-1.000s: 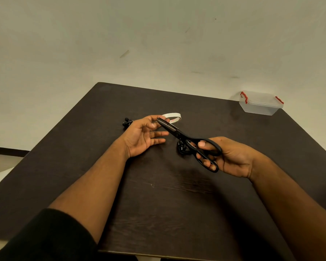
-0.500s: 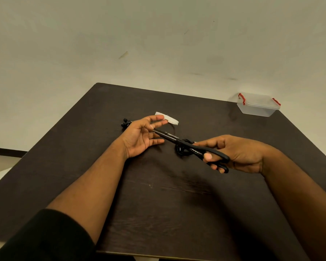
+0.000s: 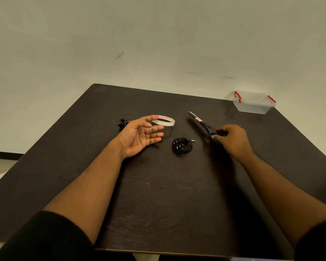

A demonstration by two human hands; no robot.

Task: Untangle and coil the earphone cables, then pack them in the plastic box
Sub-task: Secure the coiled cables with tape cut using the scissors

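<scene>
Coiled earphone bundle (image 3: 182,146) lies mid-table (image 3: 158,194), plug tip pointing right, betw. both hands. Second earphone clump (image 3: 123,123) behind left hand (image 3: 139,137), partly hidden. Left hand palm-up, fingers spread wide, holding nothing; tape roll (image 3: 164,120) at fingertips. Right hand (image 3: 231,139) grips scissors (image 3: 202,125) handles, blades pointing far-left. Plastic box (image 3: 253,102) lid on, far right corner, well apart.
</scene>
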